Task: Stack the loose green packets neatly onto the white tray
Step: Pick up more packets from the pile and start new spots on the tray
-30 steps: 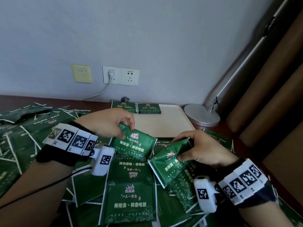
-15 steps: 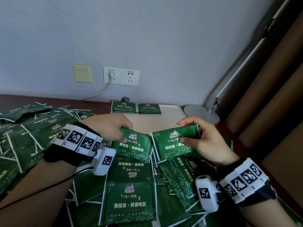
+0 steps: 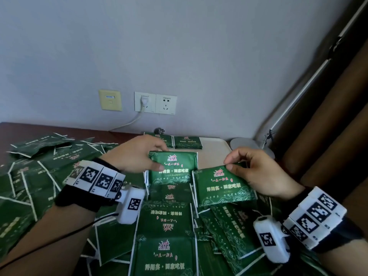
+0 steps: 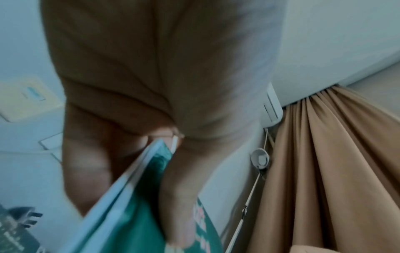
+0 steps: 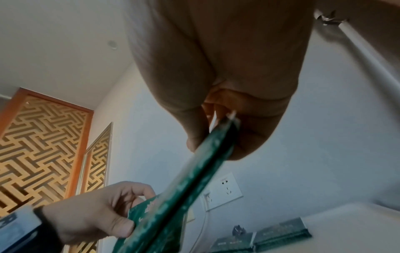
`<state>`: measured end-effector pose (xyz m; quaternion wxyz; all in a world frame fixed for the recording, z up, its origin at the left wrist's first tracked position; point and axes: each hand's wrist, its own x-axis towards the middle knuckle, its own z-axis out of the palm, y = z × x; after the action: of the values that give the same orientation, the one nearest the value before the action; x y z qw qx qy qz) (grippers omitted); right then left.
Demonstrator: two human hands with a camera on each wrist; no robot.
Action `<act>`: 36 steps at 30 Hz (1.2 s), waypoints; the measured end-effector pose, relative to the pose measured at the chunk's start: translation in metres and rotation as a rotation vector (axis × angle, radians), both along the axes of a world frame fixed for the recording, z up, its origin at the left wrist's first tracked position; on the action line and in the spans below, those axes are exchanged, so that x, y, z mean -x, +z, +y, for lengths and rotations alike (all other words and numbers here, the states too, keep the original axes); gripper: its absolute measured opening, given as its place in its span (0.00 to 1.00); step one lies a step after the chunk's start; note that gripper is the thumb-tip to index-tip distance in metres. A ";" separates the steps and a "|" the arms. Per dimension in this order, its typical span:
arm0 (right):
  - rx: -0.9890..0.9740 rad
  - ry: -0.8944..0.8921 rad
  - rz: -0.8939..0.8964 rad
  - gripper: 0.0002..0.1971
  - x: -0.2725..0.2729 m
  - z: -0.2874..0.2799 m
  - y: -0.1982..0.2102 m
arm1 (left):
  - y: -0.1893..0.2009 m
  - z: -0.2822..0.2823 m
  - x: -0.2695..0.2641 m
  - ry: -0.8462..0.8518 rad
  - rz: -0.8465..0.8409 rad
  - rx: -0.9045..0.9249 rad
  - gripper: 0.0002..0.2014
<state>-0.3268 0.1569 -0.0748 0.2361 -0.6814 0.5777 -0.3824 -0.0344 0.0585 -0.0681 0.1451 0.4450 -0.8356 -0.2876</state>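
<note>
Loose packets (image 3: 39, 176): dark green foil sachets with white sealed edges, white and red print, heaped and overlapping across the left and near part of the table (image 3: 12, 128).
Wall plates (image 3: 110, 100): a yellowish panel at left, then a white double socket (image 3: 155, 102) with a white plug and cord in its left half.
Left hand (image 3: 135, 156): raised over the heap, thumb on the printed face and fingers curled behind, pinching the left edge of the left packet; wrist carries a black band with coded white blocks.
Left packet (image 3: 174, 168): green, flat, print facing the viewer and upright, white seam on its right edge; held clear of the heap, in front of the tray's near rim. The left wrist view shows it edge-on between thumb and fingers, blurred.
Stacked packets (image 3: 187, 142): two low neat stacks side by side at the tray's far left corner, by the wall.
White tray (image 3: 215, 154): cream-white, rounded rim, beyond the hands.
Right packet (image 3: 223, 186): same green design, tilted slightly, just beside the left packet, lower and nearer.
Right hand (image 3: 258, 172): thumb and forefinger pinching the right packet's upper right corner.
Lamp base (image 3: 245, 144): round, grey, just right of the tray.
</note>
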 end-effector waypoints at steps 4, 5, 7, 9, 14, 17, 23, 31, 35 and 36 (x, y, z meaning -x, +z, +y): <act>-0.004 -0.056 0.044 0.05 0.012 -0.037 0.035 | 0.017 -0.015 0.001 0.071 0.124 -0.025 0.19; -0.012 -0.081 0.029 0.05 0.014 -0.050 0.040 | 0.022 -0.025 0.004 0.090 0.104 -0.018 0.18; -0.029 -0.139 -0.001 0.07 0.016 -0.081 0.045 | 0.031 -0.051 0.013 0.124 0.042 -0.008 0.19; -0.075 -0.191 -0.011 0.09 0.018 -0.114 0.040 | 0.034 -0.082 0.020 0.157 -0.056 -0.032 0.26; -0.233 -0.232 0.109 0.10 0.015 -0.187 0.006 | 0.017 -0.136 0.032 0.159 -0.324 -0.077 0.28; -0.285 -0.217 0.133 0.11 0.007 -0.213 -0.017 | 0.000 -0.153 0.039 0.129 -0.463 -0.065 0.25; -0.371 -0.265 0.303 0.05 0.008 -0.237 -0.055 | -0.038 -0.170 0.046 0.120 -0.631 -0.008 0.28; -0.348 -0.268 0.732 0.19 0.009 -0.223 -0.055 | -0.042 -0.156 0.051 0.002 -0.797 0.258 0.15; -0.396 -0.073 0.773 0.26 -0.005 -0.205 -0.043 | -0.042 -0.145 0.065 -0.167 -0.805 0.198 0.31; -0.415 -0.021 0.797 0.29 -0.009 -0.203 -0.045 | -0.043 -0.142 0.067 -0.204 -0.827 0.178 0.33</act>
<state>-0.3175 -0.0457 -0.1193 0.1231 -0.7079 0.6947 0.0316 -0.1017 -0.0839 -0.1110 -0.1933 0.4235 -0.8847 -0.0246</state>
